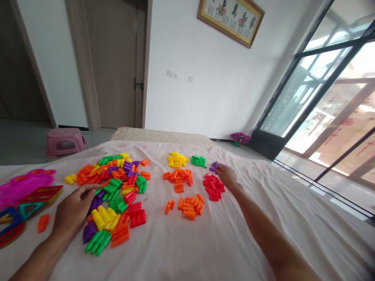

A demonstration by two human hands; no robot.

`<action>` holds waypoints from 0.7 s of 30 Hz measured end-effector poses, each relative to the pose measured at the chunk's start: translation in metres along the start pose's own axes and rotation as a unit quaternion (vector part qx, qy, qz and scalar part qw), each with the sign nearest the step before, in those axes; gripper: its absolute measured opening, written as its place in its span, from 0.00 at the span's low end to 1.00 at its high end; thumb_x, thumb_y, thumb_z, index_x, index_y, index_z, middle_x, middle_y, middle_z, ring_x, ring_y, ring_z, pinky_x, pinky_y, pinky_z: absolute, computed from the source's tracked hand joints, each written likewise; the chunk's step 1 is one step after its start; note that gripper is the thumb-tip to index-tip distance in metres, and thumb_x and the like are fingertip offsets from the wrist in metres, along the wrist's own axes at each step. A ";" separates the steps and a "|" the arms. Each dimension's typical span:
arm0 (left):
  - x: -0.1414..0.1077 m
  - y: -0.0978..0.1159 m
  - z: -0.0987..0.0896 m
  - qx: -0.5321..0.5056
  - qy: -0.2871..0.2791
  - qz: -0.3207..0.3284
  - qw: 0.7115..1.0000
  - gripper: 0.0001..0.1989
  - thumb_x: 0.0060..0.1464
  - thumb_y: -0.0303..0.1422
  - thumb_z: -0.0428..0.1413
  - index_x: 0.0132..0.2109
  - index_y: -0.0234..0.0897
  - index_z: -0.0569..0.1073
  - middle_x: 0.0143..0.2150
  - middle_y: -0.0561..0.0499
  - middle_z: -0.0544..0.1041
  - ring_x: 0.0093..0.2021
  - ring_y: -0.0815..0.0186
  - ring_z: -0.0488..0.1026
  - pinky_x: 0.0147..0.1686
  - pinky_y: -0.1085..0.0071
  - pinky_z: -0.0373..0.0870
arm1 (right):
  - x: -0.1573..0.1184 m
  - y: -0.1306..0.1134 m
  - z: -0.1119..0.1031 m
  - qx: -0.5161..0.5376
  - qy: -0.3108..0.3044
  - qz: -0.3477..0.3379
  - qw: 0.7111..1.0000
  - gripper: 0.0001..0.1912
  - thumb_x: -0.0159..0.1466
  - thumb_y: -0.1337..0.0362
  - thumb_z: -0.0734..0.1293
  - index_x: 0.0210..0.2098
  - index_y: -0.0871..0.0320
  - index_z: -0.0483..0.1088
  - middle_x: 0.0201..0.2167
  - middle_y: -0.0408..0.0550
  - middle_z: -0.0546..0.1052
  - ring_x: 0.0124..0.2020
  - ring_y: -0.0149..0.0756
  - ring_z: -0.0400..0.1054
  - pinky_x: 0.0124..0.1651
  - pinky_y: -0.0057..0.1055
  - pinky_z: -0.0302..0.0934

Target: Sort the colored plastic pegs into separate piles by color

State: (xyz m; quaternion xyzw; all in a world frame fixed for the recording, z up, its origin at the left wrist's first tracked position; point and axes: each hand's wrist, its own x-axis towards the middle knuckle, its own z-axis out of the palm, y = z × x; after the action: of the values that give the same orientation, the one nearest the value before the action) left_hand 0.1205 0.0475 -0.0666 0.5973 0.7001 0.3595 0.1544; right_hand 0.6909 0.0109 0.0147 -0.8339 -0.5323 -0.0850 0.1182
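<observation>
A: where's the left hand (72, 206) at?

B: palm down, fingers curled, tips at the left edge of a mixed-colour heap of little plastic tubes (113, 190). Heap's to its right; can't tell if it's gripping one.

A: and the right hand (227, 175)?

B: farther out, arm stretched past the bright red plastic tubes (213, 187) (their own separate pile btw). Small purple plastic pieces (215, 165) lie just left, at its fingertips; long axes too blurry, grip hidden, can't tell.

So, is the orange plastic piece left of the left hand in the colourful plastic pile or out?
Out. The orange plastic piece lies on the pale cloth, the left hand between it and the pile.
</observation>
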 end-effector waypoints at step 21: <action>-0.002 0.005 -0.003 0.000 -0.011 -0.015 1.000 0.18 0.60 0.44 0.49 0.50 0.44 0.77 0.43 0.53 0.80 0.43 0.61 0.76 0.38 0.72 0.64 | 0.017 0.080 0.018 -0.139 -0.143 0.077 0.977 0.13 0.61 0.55 0.67 0.40 0.54 0.78 0.43 0.56 0.80 0.43 0.48 0.76 0.39 0.37 0.65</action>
State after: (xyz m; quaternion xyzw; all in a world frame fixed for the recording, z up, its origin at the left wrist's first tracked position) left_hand 0.1231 0.0445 -0.0618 0.5906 0.7074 0.3502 0.1675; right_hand 0.7714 -0.0015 -0.0064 -0.8844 -0.4606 -0.0280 -0.0700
